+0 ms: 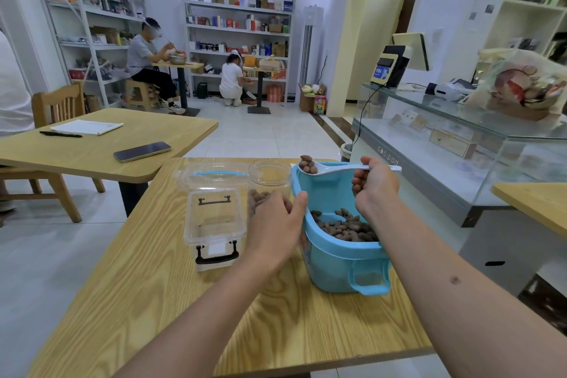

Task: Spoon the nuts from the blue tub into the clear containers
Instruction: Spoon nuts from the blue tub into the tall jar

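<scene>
White spoon (pixel 334 168) (right grip (pixel 376 186) pinching it) hovers over blue tub (pixel 343 267) rim; left grip (pixel 276 224) clasps jar (pixel 269 176).

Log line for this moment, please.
right hand holds spoon of nuts above blue tub | left hand grips round jar | latch box empty

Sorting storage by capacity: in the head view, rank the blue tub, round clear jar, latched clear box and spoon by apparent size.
1. blue tub
2. latched clear box
3. round clear jar, partly hidden by the left hand, so unsure against the box
4. spoon
</scene>
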